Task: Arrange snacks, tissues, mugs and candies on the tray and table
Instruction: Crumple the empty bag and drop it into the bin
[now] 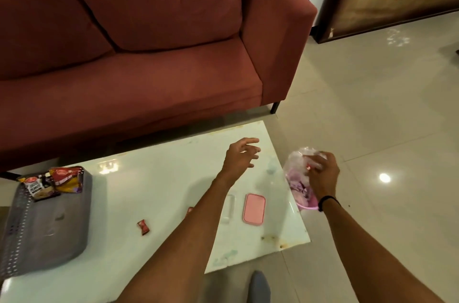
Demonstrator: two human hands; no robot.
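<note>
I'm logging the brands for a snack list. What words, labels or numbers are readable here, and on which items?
Nothing reads clearly.
Red snack packet in the grey tray: pale lettering, too blurred.
White snack packet beside it: dark print, too blurred.
Red candy on the table: no legible text.
Pink lid: plain.

Over the pale glossy worktop point(154, 178) the left hand point(239, 156) hovers with fingers loosely spread, the right hand point(323, 173) grips a clear bag of pink tissues point(299, 178) at the far right edge, while a grey tray point(47, 235) holds snack packets point(53, 182), beside a red candy point(143, 227) and pink lid point(253, 209).
</note>
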